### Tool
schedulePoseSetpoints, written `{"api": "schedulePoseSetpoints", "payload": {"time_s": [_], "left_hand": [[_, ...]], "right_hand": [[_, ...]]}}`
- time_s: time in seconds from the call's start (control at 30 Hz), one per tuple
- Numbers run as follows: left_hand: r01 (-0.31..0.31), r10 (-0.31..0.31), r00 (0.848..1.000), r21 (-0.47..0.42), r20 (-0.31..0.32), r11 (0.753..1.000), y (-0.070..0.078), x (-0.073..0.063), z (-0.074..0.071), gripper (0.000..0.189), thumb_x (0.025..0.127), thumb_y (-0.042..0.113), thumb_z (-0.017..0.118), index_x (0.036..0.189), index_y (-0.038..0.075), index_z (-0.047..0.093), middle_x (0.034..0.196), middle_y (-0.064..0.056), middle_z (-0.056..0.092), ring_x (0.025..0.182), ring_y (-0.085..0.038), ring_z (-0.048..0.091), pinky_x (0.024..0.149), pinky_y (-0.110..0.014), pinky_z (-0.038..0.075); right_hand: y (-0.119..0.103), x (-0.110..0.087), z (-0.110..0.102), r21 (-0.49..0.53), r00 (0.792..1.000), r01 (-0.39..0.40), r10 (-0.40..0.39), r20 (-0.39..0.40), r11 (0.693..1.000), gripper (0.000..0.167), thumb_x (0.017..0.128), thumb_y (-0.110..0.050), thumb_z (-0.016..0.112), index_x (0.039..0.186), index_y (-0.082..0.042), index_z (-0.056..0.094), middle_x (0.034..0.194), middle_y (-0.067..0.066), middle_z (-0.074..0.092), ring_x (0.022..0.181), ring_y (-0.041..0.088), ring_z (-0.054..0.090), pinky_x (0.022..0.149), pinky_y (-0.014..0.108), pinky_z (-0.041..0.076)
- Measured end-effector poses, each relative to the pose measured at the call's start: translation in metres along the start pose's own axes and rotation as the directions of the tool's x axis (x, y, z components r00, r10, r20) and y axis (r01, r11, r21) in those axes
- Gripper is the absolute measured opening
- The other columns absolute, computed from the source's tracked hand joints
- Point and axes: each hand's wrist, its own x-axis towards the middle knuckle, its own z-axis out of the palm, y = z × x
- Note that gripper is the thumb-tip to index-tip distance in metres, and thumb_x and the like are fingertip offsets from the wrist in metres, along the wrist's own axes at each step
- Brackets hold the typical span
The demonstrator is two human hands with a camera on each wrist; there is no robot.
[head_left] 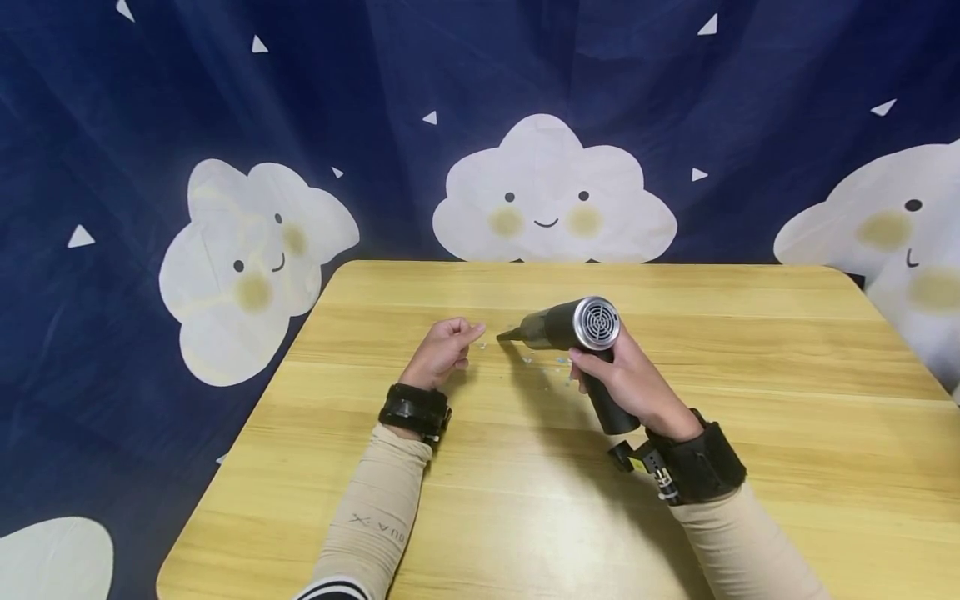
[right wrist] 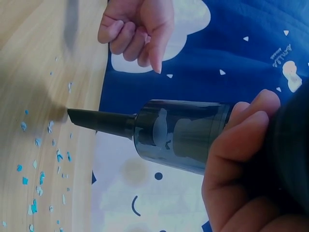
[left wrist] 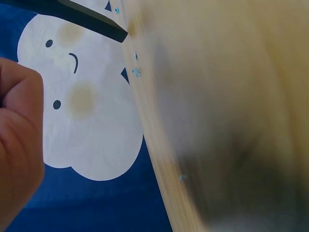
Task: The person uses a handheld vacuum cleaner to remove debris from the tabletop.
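My right hand point(head_left: 626, 375) grips the handle of a black handheld vacuum cleaner point(head_left: 558, 325) with a silver round vent at its rear. In the right wrist view, its clear dust cup point(right wrist: 176, 133) and narrow dark nozzle point(right wrist: 101, 122) show. The nozzle tip points down at the tabletop, close to small blue and white paper scraps point(right wrist: 42, 179); whether it touches the wood I cannot tell. Left of the nozzle hovers my left hand point(head_left: 442, 350), fingers loosely curled, thumb stretched toward the nozzle. Nothing shows in that hand.
A light wooden table point(head_left: 495, 533) lies beneath both hands. Behind it hangs a dark blue curtain point(head_left: 390, 67) with smiling white clouds and small triangles. The scraps are scattered around the table's middle, under the vacuum.
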Motion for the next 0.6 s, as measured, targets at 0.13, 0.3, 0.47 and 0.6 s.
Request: {"api": "schedulePoseSetpoints", "payload": {"time_s": [0.13,0.3,0.47,0.6], "left_hand": [[0.001,-0.001,1.0,-0.005,0.003,1.0,-0.0006,0.0011,0.0005,0.038,0.098,0.016,0.06,0.068,0.01,0.038,0.06,0.003,0.029,0.048,-0.01,0.024,0.049,-0.024,0.024],[-0.001,0.001,1.0,-0.006,0.004,1.0,-0.0014,0.0017,-0.0001,0.037,0.098,0.016,0.06,0.068,0.01,0.038,0.062,0.003,0.03,0.048,-0.009,0.024,0.049,-0.024,0.024],[0.005,-0.005,1.0,-0.014,-0.002,1.0,-0.0013,0.002,0.0001,0.037,0.098,0.015,0.06,0.068,0.01,0.039,0.066,0.001,0.032,0.047,-0.008,0.025,0.049,-0.023,0.024],[0.006,-0.006,1.0,-0.012,0.002,1.0,-0.001,0.0017,0.0001,0.037,0.098,0.015,0.059,0.069,0.01,0.038,0.069,0.001,0.033,0.047,-0.008,0.025,0.048,-0.023,0.024]], "right_hand": [[-0.0004,-0.0008,-0.0004,-0.01,1.0,-0.002,0.002,-0.004,1.0,0.048,0.098,-0.007,0.055,0.138,0.0,0.028,0.087,0.02,0.056,0.069,0.024,0.06,0.065,0.035,0.052],[0.0,-0.0008,-0.0001,-0.01,1.0,-0.001,0.001,0.001,1.0,0.048,0.098,-0.006,0.055,0.138,0.0,0.029,0.087,0.021,0.055,0.068,0.025,0.059,0.064,0.037,0.052],[0.0005,-0.0006,0.0002,-0.003,1.0,-0.004,0.004,0.002,1.0,0.049,0.097,-0.006,0.055,0.138,0.0,0.028,0.088,0.02,0.055,0.068,0.024,0.059,0.063,0.037,0.053],[0.0002,-0.0009,0.0003,-0.003,1.0,-0.001,0.001,-0.001,1.0,0.05,0.097,-0.006,0.055,0.138,0.0,0.028,0.088,0.018,0.055,0.069,0.024,0.059,0.064,0.037,0.053]]}}
